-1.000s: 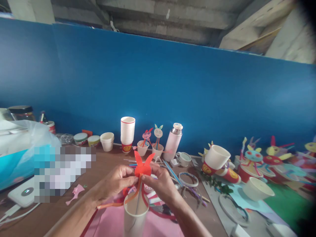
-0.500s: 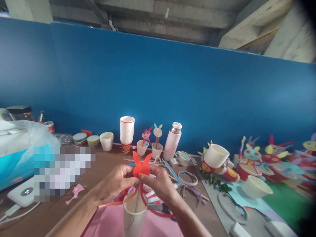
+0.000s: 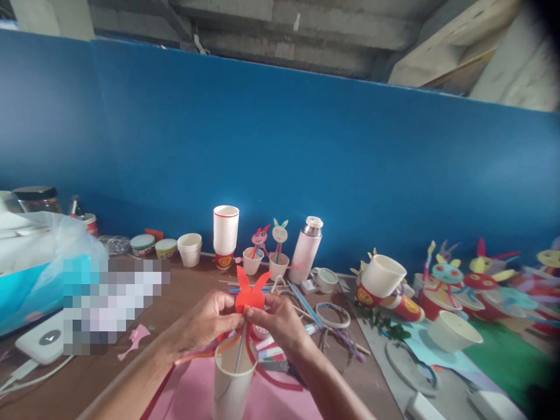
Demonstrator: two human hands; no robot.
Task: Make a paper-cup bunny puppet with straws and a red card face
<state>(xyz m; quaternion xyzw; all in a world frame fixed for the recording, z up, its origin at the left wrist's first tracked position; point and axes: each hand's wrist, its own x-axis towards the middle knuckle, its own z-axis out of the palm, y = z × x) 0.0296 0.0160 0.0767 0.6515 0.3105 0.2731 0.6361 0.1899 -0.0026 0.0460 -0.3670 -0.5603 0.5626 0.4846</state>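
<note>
Both hands meet at the centre front of the table. My left hand [image 3: 209, 322] and my right hand [image 3: 280, 324] pinch a red paper rabbit head [image 3: 249, 293] with two pointed ears. It sits on top of a thin stick [image 3: 238, 353] that drops into a white paper cup [image 3: 233, 382] just below my hands. Orange and red paper strips [image 3: 205, 354] curl out from under the head on both sides. The cup stands on a pink sheet [image 3: 196, 399].
Behind stand a stack of white cups [image 3: 226, 232], two small cups with rabbit figures [image 3: 268, 256] and a pink flask [image 3: 306, 251]. Straws, tape rings [image 3: 333, 315] and finished paper figures [image 3: 459, 289] crowd the right. A white power bank [image 3: 41, 345] and plastic bag [image 3: 44, 251] lie left.
The rabbit head and both hands have shifted slightly left and down, and the cup has slid a little left and lower in view. The grip is unchanged.
</note>
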